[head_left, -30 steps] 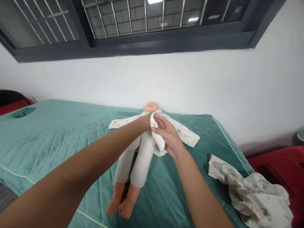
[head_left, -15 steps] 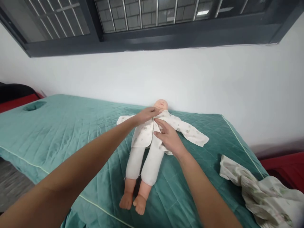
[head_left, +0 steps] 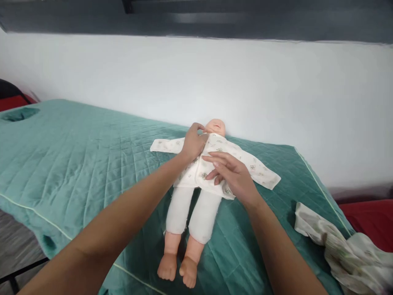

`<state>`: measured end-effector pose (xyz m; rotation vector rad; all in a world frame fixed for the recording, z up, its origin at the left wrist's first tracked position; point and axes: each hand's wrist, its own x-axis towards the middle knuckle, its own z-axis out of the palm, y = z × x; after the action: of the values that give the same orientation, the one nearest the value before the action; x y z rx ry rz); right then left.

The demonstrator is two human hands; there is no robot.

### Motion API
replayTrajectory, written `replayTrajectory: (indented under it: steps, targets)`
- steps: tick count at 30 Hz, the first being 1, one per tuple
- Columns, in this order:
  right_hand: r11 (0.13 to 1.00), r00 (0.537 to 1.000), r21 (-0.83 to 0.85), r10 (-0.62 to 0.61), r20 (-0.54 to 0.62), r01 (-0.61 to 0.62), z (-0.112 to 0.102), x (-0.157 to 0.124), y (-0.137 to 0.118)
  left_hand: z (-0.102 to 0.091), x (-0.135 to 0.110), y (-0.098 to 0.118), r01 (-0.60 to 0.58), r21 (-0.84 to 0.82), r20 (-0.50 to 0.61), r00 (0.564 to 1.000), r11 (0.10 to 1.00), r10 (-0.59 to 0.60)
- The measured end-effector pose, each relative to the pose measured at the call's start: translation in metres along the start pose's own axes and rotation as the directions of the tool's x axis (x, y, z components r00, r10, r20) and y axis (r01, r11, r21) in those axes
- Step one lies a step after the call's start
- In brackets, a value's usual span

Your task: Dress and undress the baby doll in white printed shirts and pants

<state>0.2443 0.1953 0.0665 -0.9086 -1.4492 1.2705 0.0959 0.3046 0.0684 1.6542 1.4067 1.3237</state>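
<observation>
A baby doll (head_left: pixel 216 127) lies on its back, its head towards the wall and its bare feet towards me. It wears a white long-sleeved baby shirt (head_left: pixel 254 166) with small printed figures, sleeves spread to both sides. White cloth covers its upper legs (head_left: pixel 204 213). At the shirt's collar, just below the doll's chin, my left hand (head_left: pixel 195 143) is bent with its fingers closed on the fabric; the fingertips are partly hidden. My right hand (head_left: pixel 235 174) rests over the front of the shirt, fingers stretched and apart, holding nothing.
A green quilted cover (head_left: pixel 92 151) with a hole at its far left spreads over the bed. Crumpled printed cloth (head_left: pixel 346 254) lies at the right edge. Beyond it stands something red (head_left: pixel 368 217). A white wall (head_left: pixel 138 78) runs behind.
The shirt's front panel now lies across the doll's body, covering the middle that showed before. My right hand has opened over it. The view has tilted down.
</observation>
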Motion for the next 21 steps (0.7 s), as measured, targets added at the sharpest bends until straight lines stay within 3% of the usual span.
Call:
replayTrajectory:
  steps: [4,6,9,12,15,21]
  targets:
    - [0.986,0.964,-0.083,-0.156,-0.215,0.142,-0.001,0.002,0.009,-0.024,-0.039,-0.025,-0.091,0.006,-0.069,0.993,0.996,0.091]
    - [0.958,0.930,-0.187,-0.262,-0.256,0.219,-0.001,0.003,0.015,-0.043,-0.069,-0.043,-0.107,0.054,-0.092,0.990,0.993,0.111]
    - [0.904,0.899,-0.326,-0.363,-0.244,0.277,0.001,-0.001,0.025,-0.071,-0.111,-0.068,-0.006,0.090,0.000,1.000,0.996,0.006]
    - [0.843,0.883,-0.464,-0.410,-0.230,0.270,0.006,-0.014,0.035,-0.089,-0.137,-0.078,-0.047,0.230,0.122,0.992,0.972,0.019]
    - [0.819,0.877,-0.530,-0.405,-0.258,0.223,0.011,-0.036,0.046,-0.094,-0.147,-0.074,-0.168,0.390,0.215,0.973,0.906,0.087]
    - [0.930,0.889,-0.366,-0.196,-0.413,0.035,0.009,-0.081,0.069,-0.093,-0.147,-0.066,-0.209,0.502,0.285,0.956,0.839,0.067]
